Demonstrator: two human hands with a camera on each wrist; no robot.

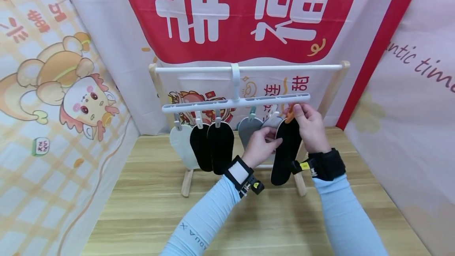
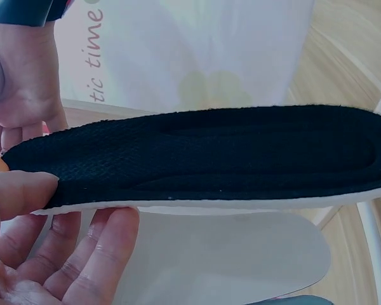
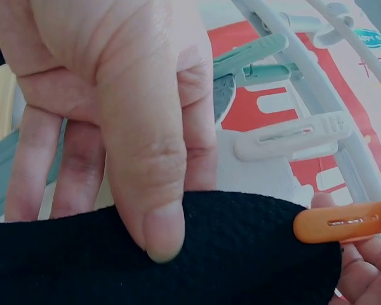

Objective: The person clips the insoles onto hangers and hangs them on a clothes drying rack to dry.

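Note:
My left hand (image 1: 260,148) pinches the edge of a black insole (image 1: 285,155) between thumb and fingers, its pale underside edge showing in the left wrist view. At its top end, my right hand (image 1: 312,128) grips an orange clip (image 1: 290,113). The clip's tip overlaps the insole in the right wrist view, just below a white hanger bar (image 1: 213,106). Close behind the left hand, a white clip (image 3: 289,138) bears a pale insole (image 2: 228,251). A grey insole (image 1: 247,129) hangs beside it from a teal clip (image 1: 252,113).
Farther left, a white insole (image 1: 183,145) and two black insoles, including the nearer one (image 1: 221,147), hang from clips. The hanger hooks over a white rod (image 1: 291,68) of a wooden-legged rack (image 1: 187,183) on a wood-grain table (image 1: 142,216). Printed cloth walls stand around.

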